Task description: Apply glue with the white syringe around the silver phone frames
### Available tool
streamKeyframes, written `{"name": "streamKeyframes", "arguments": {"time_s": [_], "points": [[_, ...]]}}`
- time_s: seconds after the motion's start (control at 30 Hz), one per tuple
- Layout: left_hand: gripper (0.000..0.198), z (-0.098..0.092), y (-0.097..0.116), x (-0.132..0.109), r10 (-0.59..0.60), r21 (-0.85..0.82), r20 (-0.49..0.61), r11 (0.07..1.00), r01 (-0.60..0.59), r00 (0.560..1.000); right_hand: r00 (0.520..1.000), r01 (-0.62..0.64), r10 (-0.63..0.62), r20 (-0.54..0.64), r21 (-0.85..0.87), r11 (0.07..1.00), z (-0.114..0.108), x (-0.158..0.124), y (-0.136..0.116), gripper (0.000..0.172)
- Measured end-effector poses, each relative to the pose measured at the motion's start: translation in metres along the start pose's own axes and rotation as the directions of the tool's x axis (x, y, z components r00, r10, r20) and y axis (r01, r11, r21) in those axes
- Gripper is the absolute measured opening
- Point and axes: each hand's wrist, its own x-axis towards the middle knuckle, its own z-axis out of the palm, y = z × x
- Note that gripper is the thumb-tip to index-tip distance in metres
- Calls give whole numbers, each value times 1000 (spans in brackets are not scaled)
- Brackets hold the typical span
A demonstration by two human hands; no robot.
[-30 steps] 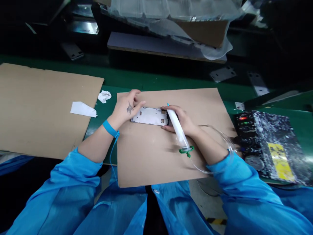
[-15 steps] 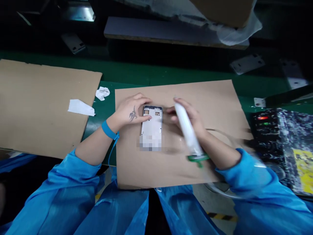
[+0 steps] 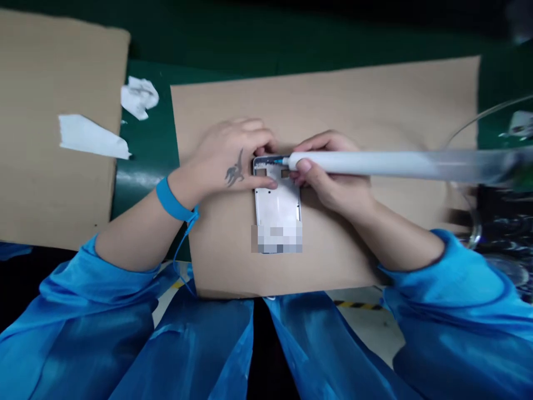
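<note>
A silver phone frame [image 3: 278, 210] with a dark top edge and small cut-outs lies on the brown cardboard sheet [image 3: 233, 266]; its lower part is blurred out. My left hand [image 3: 227, 158] grips its upper left, thumb flat on the metal and fingers curled at the top edge. Closed around a white dispensing syringe [image 3: 375, 163], my right hand [image 3: 341, 186] holds it nearly level. The syringe's thin blue needle tip [image 3: 278, 161] is at the frame's dark top strip; whether it touches I cannot tell. The syringe's far end is smeared by motion.
Another cardboard sheet [image 3: 54, 183] lies at the left, with a strip of white paper [image 3: 94, 136] on it. Crumpled paper [image 3: 139, 97] sits on the green table [image 3: 208, 69]. A clear tube [image 3: 474, 214] and a dark speckled box [image 3: 503, 222] are at the right.
My right hand has brought the syringe from steeply tilted beside the frame to nearly level, tip at the frame's top. My left hand stays on the frame. The view has tipped down and closer.
</note>
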Motion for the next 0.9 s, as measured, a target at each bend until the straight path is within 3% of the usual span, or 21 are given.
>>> {"name": "streamKeyframes", "arguments": {"time_s": [0.33,0.5,0.67,0.9], "points": [[41,-7,14,4,-33,70,57,997,29,998,983,153,-162,-87,-100,983,2,2,4,38],[40,-3,9,3,-6,63,29,998,4,1000,990,117,-127,-64,-148,982,1,1,2,33],[39,-3,9,3,5,43,23,999,-6,1000,981,132,-151,-120,-151,980,4,1,6,38],[37,-4,9,3,8,46,19,999,-9,1000,983,145,-159,-89,-140,979,3,4,3,40]]}}
